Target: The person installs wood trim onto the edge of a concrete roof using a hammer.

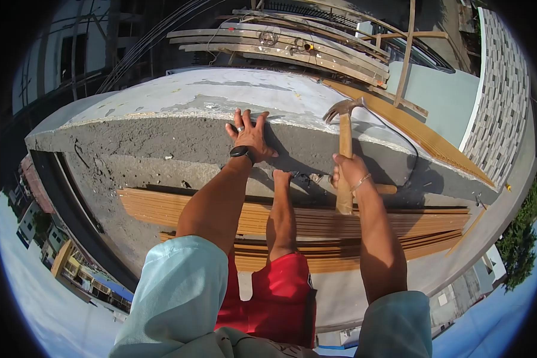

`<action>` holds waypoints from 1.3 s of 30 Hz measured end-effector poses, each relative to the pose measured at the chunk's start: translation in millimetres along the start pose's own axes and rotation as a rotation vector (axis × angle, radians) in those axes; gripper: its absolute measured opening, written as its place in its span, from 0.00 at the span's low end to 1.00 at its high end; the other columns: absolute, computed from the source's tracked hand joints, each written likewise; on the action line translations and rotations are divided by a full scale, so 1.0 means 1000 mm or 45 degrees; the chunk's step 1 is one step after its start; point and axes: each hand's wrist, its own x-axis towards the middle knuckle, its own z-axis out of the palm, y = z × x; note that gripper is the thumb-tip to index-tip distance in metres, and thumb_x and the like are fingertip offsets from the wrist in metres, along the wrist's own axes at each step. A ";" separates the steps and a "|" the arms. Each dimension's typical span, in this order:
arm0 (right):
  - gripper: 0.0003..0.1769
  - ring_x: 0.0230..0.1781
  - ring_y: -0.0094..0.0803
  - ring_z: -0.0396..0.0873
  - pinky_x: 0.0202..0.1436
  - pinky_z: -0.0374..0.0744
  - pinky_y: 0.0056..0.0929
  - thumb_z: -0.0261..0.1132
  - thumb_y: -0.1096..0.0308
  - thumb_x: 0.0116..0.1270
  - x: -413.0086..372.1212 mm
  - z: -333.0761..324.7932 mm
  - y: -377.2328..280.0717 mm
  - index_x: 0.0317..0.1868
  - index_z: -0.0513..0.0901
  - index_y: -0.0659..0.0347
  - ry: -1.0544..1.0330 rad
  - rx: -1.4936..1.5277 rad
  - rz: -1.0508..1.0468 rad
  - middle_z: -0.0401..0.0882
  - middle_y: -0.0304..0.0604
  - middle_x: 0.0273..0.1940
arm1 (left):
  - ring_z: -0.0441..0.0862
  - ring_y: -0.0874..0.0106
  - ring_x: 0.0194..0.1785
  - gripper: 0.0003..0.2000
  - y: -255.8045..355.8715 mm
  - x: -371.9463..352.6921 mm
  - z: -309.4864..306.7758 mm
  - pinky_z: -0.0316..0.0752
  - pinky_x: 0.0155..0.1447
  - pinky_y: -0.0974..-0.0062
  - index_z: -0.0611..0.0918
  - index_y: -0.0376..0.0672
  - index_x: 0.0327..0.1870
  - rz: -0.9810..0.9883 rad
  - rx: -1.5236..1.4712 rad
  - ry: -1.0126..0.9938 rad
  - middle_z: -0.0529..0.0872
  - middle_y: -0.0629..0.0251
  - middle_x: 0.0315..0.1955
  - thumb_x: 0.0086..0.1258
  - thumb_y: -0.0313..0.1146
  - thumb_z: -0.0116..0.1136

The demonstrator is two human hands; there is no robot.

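My left hand rests with fingers spread on the top edge of a grey concrete wall. It wears a ring, and a dark watch sits on the wrist. My right hand is closed around the wooden handle of a claw hammer. The hammer's metal head points away from me, above the wall's pale top surface. Beside the right hand, a short wooden piece sticks out; what it belongs to is hidden.
Stacks of brown ribbed panels lie below the wall, near my bare leg. A dark cable loops over the wall at right. Beyond it are a long brown panel and wooden planks with coiled wire. A drop with buildings shows at left.
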 end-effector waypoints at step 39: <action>0.16 0.18 0.24 0.71 0.20 0.74 0.28 0.60 0.58 0.69 0.019 0.002 -0.051 0.41 0.74 0.65 -0.159 -0.415 0.114 0.71 0.37 0.23 | 0.30 0.46 0.76 0.57 0.003 0.001 -0.004 0.33 0.70 0.33 0.57 0.64 0.71 0.014 -0.034 0.004 0.47 0.48 0.71 0.35 0.48 0.81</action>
